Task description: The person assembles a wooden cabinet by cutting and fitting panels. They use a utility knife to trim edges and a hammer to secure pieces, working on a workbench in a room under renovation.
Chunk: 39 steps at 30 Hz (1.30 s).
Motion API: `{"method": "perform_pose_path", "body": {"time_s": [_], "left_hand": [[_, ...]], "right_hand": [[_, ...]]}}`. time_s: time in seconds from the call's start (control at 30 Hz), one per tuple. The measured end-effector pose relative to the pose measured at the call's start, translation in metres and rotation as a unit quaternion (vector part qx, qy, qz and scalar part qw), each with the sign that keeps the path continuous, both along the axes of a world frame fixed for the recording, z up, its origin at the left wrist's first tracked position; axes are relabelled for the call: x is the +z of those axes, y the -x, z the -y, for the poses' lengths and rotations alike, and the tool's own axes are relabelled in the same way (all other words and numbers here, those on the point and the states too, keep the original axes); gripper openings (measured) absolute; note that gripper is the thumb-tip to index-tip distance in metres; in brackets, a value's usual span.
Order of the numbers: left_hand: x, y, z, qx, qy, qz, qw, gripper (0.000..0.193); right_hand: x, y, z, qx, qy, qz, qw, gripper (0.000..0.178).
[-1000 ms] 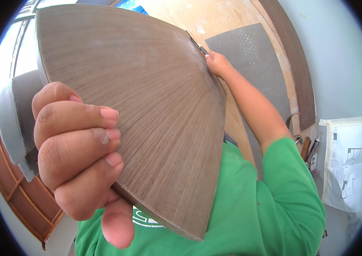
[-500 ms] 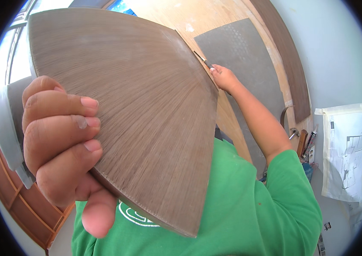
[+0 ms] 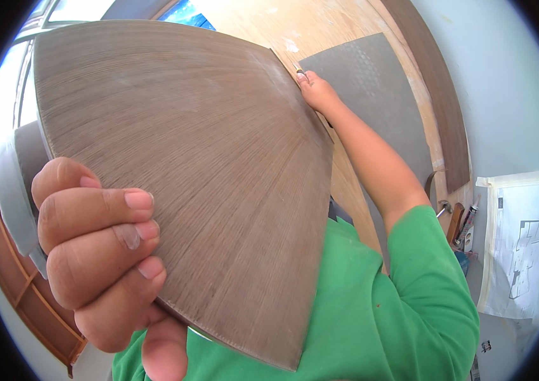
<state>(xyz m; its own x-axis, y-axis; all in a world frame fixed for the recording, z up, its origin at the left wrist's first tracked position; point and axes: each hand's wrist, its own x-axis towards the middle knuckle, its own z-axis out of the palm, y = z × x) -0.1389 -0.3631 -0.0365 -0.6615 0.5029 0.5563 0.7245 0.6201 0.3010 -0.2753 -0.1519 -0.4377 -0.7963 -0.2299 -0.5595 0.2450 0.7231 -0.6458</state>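
Observation:
A large brown wood-grain panel (image 3: 187, 146) fills the middle of the view, tilted up close to me. My left hand (image 3: 101, 247) is closed on its lower left edge, fingers curled over the face and thumb at the underside. Beyond the panel's right edge, my right hand (image 3: 317, 92) is closed around a slim tool (image 3: 299, 70) with a metal collar. Most of that tool is hidden by the fingers, and its exact kind cannot be made out. The right hand is right beside the panel edge; whether the tool touches it is unclear.
Behind lies a pale wooden worktop (image 3: 263, 22) with a grey sheet (image 3: 377, 82) and a long brown strip (image 3: 431, 89). A hammer (image 3: 444, 207) and a tube (image 3: 470, 216) are at right, near a taped paper drawing (image 3: 523, 247). Brown framed panelling (image 3: 25, 286) stands lower left.
My right hand has moved up and away along the panel's edge with the slim tool. My left hand and the panel's lower end sit slightly lower in view.

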Motion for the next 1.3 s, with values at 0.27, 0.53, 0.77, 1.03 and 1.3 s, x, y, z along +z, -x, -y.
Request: {"method": "perform_pose_path", "body": {"time_s": [0.27, 0.53, 0.77, 1.03, 1.3], "left_hand": [[-0.001, 0.018, 0.002, -0.002, -0.003, 0.005, 1.0, 0.063], [-0.034, 0.05, -0.02, 0.033, -0.151, -0.121, 0.981, 0.057], [-0.052, 0.04, -0.011, 0.03, -0.214, -0.177, 0.96, 0.056], [-0.024, 0.008, 0.01, 0.034, -0.073, -0.056, 0.995, 0.057], [-0.022, -0.004, 0.009, 0.039, -0.059, -0.042, 0.997, 0.057]], "right_hand": [[-0.007, 0.048, 0.044, 0.083, -0.053, -0.001, 0.995, 0.054], [-0.026, 0.058, 0.05, 0.096, -0.048, 0.003, 0.994, 0.055], [-0.012, 0.065, 0.052, 0.101, -0.025, 0.053, 0.993, 0.052], [0.018, 0.055, 0.053, 0.105, -0.028, 0.095, 0.99, 0.052], [0.03, 0.044, 0.043, 0.143, -0.05, 0.078, 0.985, 0.051]]}}
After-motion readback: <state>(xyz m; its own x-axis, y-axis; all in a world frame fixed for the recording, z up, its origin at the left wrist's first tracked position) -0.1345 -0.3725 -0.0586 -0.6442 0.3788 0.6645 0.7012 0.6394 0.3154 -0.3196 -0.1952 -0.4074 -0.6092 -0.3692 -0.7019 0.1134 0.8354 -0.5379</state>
